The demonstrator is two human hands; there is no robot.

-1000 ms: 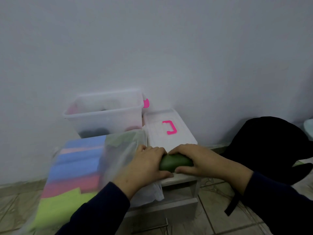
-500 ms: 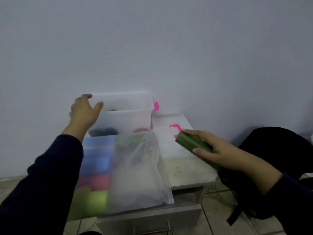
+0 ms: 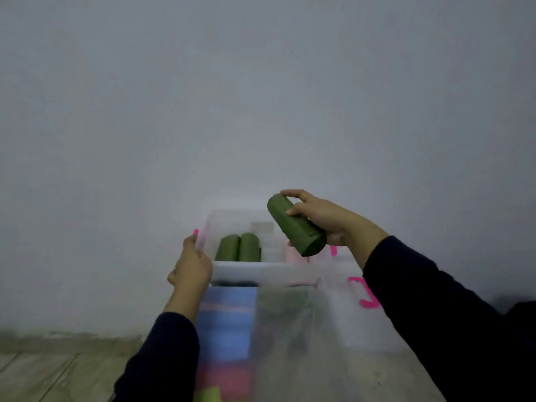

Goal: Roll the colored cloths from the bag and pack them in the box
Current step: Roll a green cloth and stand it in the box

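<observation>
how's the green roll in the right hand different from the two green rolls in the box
The held roll is gripped by the right hand above the box, tilted; the two rolls lie side by side, touching, on the box floor. The held roll looks larger, being nearer the camera. All are dark green rolled cloths.

Dim, flat light — blurred foreground

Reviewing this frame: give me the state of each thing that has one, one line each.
Box: open, lid off, gripped at its left rim.
Lid: lying flat right of the box, pink handle up.
Held roll: rolled, tilted, in the air above the box's right side.
Two rolls: rolled, side by side inside the box.
Bag: in front of the box, cloths in it; blurred.
Left hand: gripping the box rim.
Right hand: holding the roll.
</observation>
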